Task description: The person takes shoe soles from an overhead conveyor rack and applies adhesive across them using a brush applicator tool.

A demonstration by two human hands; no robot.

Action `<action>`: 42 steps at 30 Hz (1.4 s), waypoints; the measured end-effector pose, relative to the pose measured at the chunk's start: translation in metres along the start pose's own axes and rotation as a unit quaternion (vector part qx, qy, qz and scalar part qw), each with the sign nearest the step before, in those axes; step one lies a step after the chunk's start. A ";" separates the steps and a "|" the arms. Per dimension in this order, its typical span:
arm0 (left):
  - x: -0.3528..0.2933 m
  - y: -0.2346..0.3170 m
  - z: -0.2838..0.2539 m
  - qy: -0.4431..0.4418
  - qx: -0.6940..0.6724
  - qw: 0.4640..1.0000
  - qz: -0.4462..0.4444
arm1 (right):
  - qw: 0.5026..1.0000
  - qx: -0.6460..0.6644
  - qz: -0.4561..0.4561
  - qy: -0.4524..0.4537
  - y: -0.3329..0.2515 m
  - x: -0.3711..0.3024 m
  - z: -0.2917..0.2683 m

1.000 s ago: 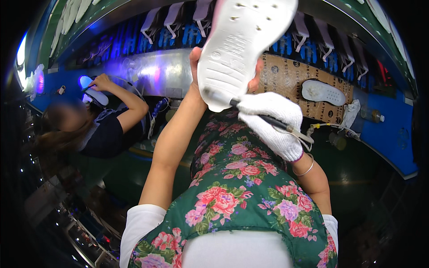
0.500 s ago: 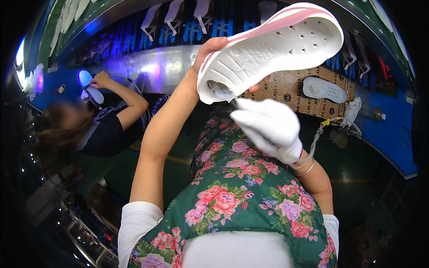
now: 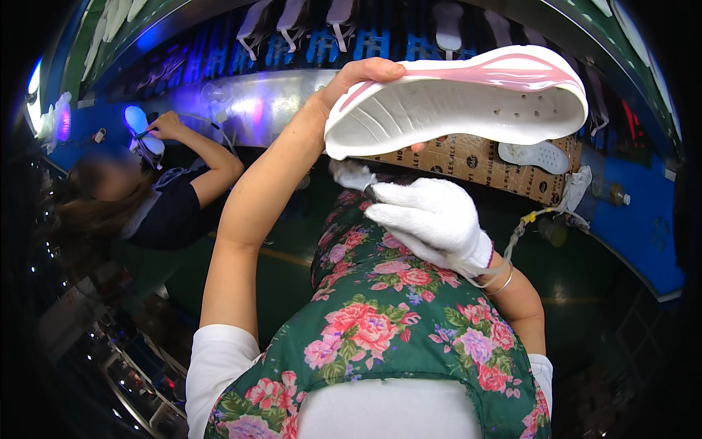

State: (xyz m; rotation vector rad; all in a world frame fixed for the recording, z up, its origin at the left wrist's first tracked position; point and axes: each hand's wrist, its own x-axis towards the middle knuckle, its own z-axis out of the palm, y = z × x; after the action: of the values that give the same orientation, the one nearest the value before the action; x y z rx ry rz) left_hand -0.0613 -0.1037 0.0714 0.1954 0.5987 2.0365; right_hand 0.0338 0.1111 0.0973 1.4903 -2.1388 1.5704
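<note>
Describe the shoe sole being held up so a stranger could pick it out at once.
Start at the green floral apron at the bottom and follow the bare left arm up to the left hand. It holds the white shoe sole above the white-gloved right hand. Unlike the smaller white sole lying on the brown cardboard behind, this one is big, raised, and has a pink streak along its edge.

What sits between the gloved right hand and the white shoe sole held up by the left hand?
In the head view, only a small dark tool tip pokes from the gloved right hand toward the white shoe sole, which the bare left hand holds; otherwise the gap is bare.
</note>
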 end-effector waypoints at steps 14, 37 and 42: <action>0.002 -0.009 -0.010 -0.041 -0.036 0.995 0.086 | 0.953 0.186 0.226 0.082 -0.001 0.009 -0.002; -0.022 -0.072 0.004 0.239 -0.118 0.948 0.175 | 0.975 0.050 0.178 0.126 0.032 0.014 -0.036; -0.015 -0.066 0.005 0.064 -0.223 0.947 0.222 | 0.972 -0.027 0.135 0.191 0.030 0.026 -0.045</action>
State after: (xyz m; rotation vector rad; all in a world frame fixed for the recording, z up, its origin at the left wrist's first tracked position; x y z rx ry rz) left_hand -0.0010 -0.0877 0.0451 -0.0828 0.1591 2.5797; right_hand -0.0210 0.1295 0.1128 0.8173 -2.1926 1.6947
